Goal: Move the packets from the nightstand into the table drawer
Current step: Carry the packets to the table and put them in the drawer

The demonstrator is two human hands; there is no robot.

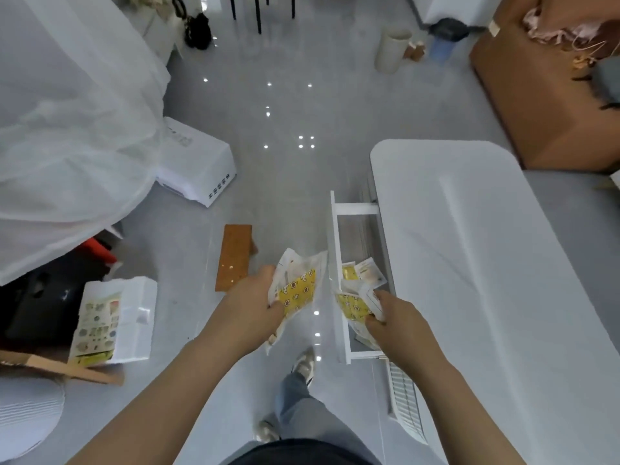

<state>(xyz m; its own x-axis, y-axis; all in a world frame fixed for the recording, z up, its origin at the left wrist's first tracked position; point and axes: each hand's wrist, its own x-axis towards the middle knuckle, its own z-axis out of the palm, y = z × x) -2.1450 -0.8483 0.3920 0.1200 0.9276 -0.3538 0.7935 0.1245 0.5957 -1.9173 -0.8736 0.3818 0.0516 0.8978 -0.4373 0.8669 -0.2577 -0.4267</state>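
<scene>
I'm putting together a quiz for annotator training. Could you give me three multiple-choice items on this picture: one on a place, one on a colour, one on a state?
1. Where are the right-hand packets, gripped by the right hand?
A. over the drawer
B. inside a bag
C. on a shelf

2. What colour is the print on the left-hand packets, gripped by the left hand?
A. red
B. yellow
C. blue

3. What state is the drawer in?
A. shut
B. pulled out, holding nothing
C. pulled out, with drawer packets lying in it

Answers:
1 A: the hand and its packets hang above the drawer's opening.
2 B: a yellow patterned panel shows between the fingers.
3 C: the drawer's inside is visible, with packets lying in it.
</scene>
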